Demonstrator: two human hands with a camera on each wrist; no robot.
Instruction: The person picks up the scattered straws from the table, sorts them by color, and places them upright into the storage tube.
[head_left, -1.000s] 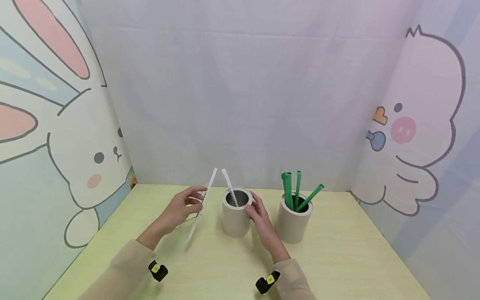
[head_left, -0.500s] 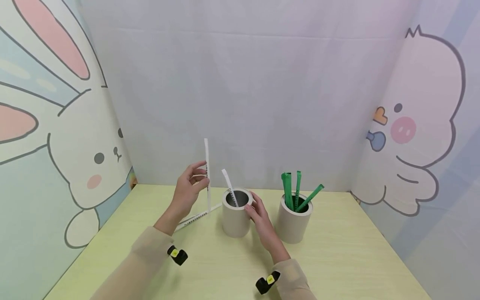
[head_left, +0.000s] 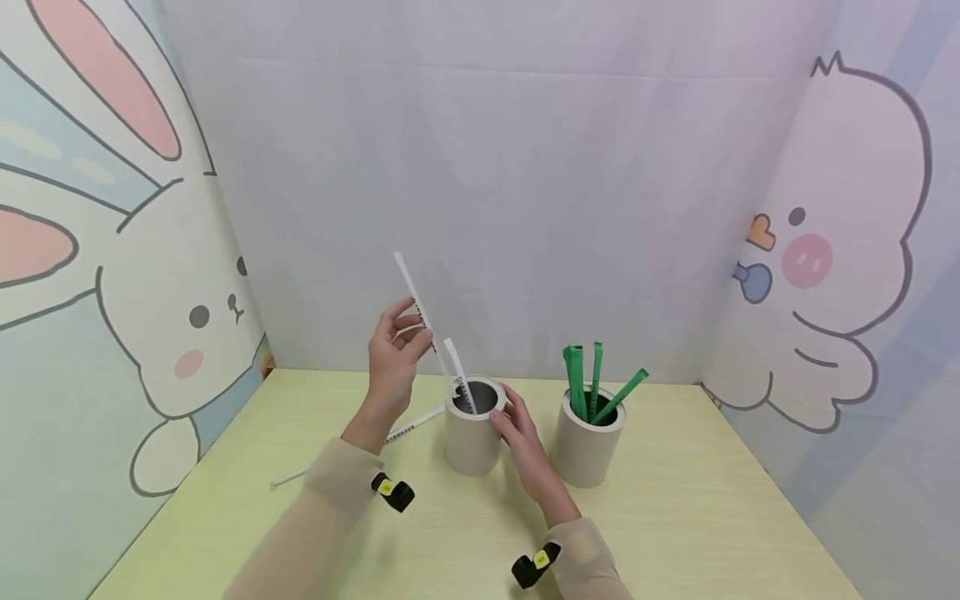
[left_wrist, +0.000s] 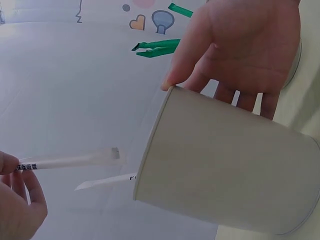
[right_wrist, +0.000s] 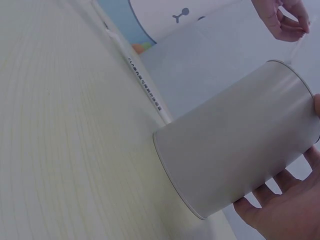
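My left hand (head_left: 394, 360) pinches a white paper-wrapped straw (head_left: 408, 279) by its middle, slanted with its upper end leaning left. The straw's lower end hangs just above the left rim of a light grey cylindrical cup (head_left: 472, 446); in the left wrist view a small gap separates that end (left_wrist: 114, 153) from the cup's mouth. Another white wrapped straw (head_left: 454, 360) stands inside this cup, leaning left. My right hand (head_left: 527, 446) holds the cup's right side, thumb at the rim and fingers around the wall (right_wrist: 240, 145).
To the right stands a second grey cup (head_left: 588, 454) with several green wrapped straws (head_left: 576, 379). Loose white wrapped straws (head_left: 420, 423) lie on the pale wooden table (head_left: 675, 517), left of the first cup and partly behind my left arm. A grey-white cloth (head_left: 480, 192) hangs behind.
My left hand has lifted the white straw off the table area, turned it upright, then moved right until its lower end is over the cup. My right hand and the cup have stayed put.
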